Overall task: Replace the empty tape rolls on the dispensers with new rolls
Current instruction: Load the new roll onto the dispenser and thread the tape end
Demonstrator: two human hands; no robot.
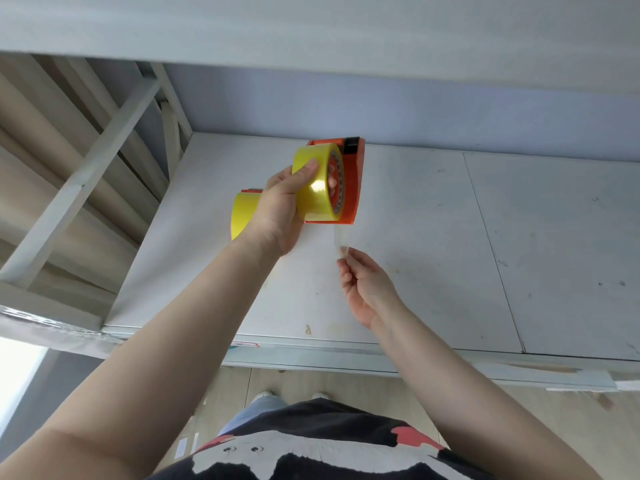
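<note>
An orange tape dispenser (pixel 352 181) stands on the grey shelf board (pixel 433 237), near the back wall. A yellow tape roll (pixel 317 192) sits on it, and my left hand (pixel 280 209) grips this roll from the left, thumb on top. A clear strip of tape (pixel 337 239) runs from the roll toward me. My right hand (pixel 363 282) pinches the strip's free end between thumb and fingers. A second yellow roll (pixel 242 214), with a bit of orange dispenser above it, shows behind my left hand and is mostly hidden.
The shelf's front metal edge (pixel 311 351) runs across below my arms. A grey frame with diagonal braces (pixel 114 133) stands at the left. An upper shelf (pixel 311 36) hangs overhead. Wooden floor and my shoes (pixel 263 396) show below.
</note>
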